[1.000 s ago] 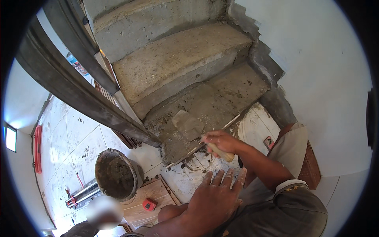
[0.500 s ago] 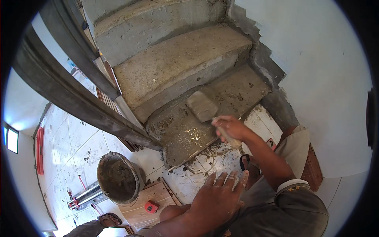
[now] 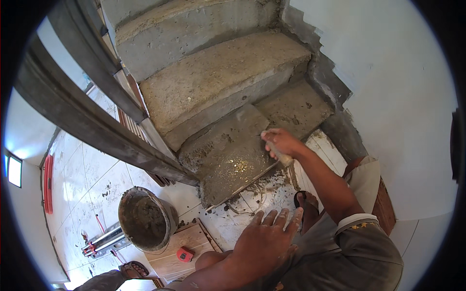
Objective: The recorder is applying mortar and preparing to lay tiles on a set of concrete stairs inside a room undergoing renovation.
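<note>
My right hand grips the pale handle of a trowel. Its broad blade, partly blending in with the grey, rests on or just over the wet mortar covering the lowest step. Light glints off the wet surface left of the blade. My left hand is held low in front of me, palm down, fingers stretched and smeared with grey, holding nothing. Beyond its left side stands a bucket part filled with mortar.
Rough concrete steps rise ahead, with a white wall on the right. Curved dark metal rails slant across the left. A red tape measure lies on a wood-look board. Another person's sandalled foot shows lower left.
The trowel blade has shifted a little away from me and now lies flatter against the mortar. My right hand has turned slightly with it; my left hand has barely moved.
</note>
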A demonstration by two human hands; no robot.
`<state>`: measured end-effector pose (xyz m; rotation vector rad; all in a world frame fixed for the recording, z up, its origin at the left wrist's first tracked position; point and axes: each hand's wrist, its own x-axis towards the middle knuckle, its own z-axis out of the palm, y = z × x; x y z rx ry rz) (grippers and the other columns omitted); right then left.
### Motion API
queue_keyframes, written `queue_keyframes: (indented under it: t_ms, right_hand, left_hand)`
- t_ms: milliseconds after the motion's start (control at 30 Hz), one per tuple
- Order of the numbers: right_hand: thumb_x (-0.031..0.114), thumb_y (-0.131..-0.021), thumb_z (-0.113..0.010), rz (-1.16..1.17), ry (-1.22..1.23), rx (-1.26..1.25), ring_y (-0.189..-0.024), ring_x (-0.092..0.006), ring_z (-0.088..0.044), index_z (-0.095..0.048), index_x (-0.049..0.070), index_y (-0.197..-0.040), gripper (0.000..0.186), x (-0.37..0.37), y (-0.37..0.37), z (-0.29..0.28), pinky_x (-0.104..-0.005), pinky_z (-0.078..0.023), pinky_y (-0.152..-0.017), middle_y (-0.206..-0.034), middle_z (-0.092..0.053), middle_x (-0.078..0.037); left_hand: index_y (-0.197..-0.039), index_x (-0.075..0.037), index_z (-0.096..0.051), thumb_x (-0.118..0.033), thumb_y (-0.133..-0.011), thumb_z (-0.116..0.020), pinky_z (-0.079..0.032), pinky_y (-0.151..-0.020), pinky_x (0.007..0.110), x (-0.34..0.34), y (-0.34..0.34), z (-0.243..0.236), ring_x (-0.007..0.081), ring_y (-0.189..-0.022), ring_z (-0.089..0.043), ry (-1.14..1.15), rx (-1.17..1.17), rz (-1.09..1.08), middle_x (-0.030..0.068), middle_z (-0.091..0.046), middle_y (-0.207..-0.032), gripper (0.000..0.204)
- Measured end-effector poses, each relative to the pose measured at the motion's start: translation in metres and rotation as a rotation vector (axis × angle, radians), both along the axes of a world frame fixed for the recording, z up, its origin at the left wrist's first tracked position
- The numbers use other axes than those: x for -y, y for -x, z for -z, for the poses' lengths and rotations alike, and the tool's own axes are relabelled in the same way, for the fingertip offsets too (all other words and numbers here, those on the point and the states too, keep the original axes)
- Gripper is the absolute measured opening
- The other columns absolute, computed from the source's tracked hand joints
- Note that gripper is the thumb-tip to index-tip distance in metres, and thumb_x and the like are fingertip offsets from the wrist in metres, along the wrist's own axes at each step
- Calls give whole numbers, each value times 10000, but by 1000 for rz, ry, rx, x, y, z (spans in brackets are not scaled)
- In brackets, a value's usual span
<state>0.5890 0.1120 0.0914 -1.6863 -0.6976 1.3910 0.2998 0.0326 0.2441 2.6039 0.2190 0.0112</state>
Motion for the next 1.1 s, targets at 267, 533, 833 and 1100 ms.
queue_keyframes:
  t_ms: [267,533,833,1100]
  right_hand:
    - [345,-1019,-592,0,-37,-41,-515,-158,-586,-586,33,-1079,317,20,-11,-5,-340,-473,-450,-737,-598,-64]
    - [352,-999,-613,121,-330,856,-681,-309,-654,-603,-19,-1114,389,46,34,-8,-448,-528,-648,-791,-639,-168]
    - [280,-999,-627,-181,-489,1147,-728,-276,-671,-603,-13,-1180,345,45,103,4,-406,-532,-664,-868,-670,-172]
    - [255,-1013,-605,84,-544,186,-563,-112,-548,-545,37,-1080,236,106,184,2,-269,-455,-508,-761,-586,-22]
  left_hand:
    - [-1502,6,-403,-339,-887,-692,-442,-1056,537,8,2,6,371,-1193,-604,6,44,-69,247,-615,-1314,762]
    - [-1434,8,-497,-279,-914,-627,-462,-1016,507,21,7,20,373,-1091,-662,-58,117,-170,282,-627,-1270,609]
    - [-1410,5,-538,-186,-997,-477,-474,-936,455,40,11,13,359,-1045,-686,-32,65,-146,243,-677,-1222,459]
    - [-1451,-12,-492,-169,-964,-505,-395,-1045,615,57,51,-9,423,-1144,-634,-60,185,-203,264,-626,-1304,512]
